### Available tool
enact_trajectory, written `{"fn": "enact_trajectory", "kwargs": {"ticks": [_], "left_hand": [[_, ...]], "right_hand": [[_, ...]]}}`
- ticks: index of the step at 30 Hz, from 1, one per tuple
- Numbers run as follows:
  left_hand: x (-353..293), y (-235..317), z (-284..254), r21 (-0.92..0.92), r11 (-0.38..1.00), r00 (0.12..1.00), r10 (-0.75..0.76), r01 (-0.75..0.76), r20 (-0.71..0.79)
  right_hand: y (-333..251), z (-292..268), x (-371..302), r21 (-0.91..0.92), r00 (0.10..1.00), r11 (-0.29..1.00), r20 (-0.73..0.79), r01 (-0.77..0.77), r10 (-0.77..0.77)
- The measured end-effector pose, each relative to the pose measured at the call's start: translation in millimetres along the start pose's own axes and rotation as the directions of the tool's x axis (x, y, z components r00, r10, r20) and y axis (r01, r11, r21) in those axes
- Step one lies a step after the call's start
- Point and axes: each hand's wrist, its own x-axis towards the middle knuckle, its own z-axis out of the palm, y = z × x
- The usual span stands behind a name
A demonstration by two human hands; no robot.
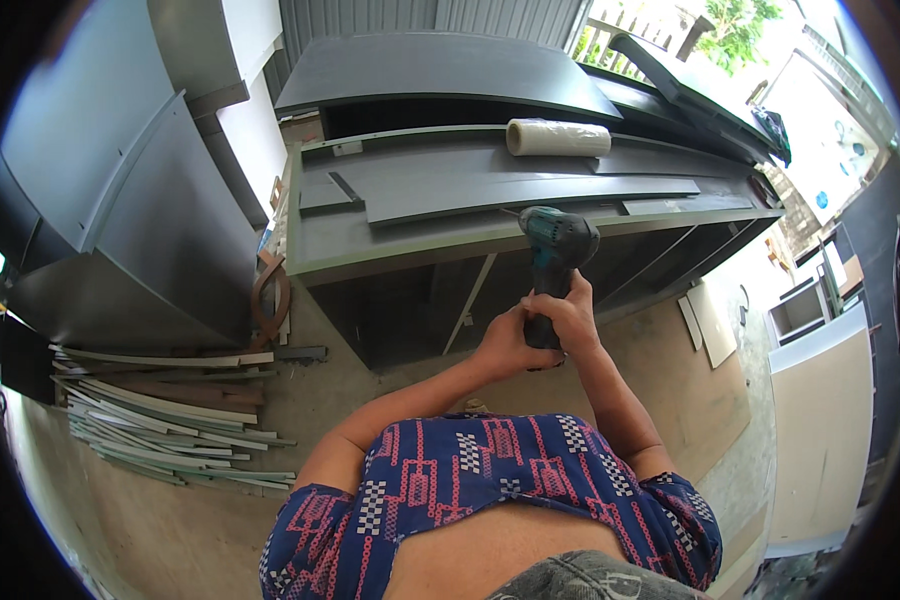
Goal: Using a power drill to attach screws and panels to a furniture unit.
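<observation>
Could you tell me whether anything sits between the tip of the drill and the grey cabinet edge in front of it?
Nothing visible does. The teal drill is held in both hands, left hand and right hand around its grip, its nose pointing at the front edge of the grey cabinet. The loose grey boards and plastic-wrap roll lie farther back.

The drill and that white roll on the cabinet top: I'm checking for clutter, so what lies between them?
In the head view, between the teal cordless drill and the white roll lie only long grey panel strips on the grey cabinet.

Both hands (545, 330) hide the cordless drill (558, 245) handle's base.
</observation>
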Motion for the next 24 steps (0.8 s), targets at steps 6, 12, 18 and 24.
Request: {"fn": "enact_trajectory", "kwargs": {"ticks": [6, 12, 18, 24], "left_hand": [[0, -6, 2, -0.025, 0.999, 0.999, -0.024, 0.024, 0.035], [-1, -14, 6, -0.047, 0.998, 0.999, -0.027, 0.028, 0.038], [1, -15, 7, -0.051, 0.999, 0.999, -0.017, 0.019, 0.042], [0, -11, 5, -0.084, 0.994, 0.997, -0.057, 0.062, 0.059]], "right_hand": [[4, 1, 0, 0.017, 1.000, 1.000, -0.027, 0.003, -0.002], [9, -1, -2, 0.015, 0.999, 0.999, 0.004, -0.043, 0.043], [11, -4, 0, -0.009, 0.999, 0.999, -0.006, -0.033, 0.033], [5, 2, -2, 0.003, 0.999, 0.999, -0.027, -0.046, 0.046]]}}
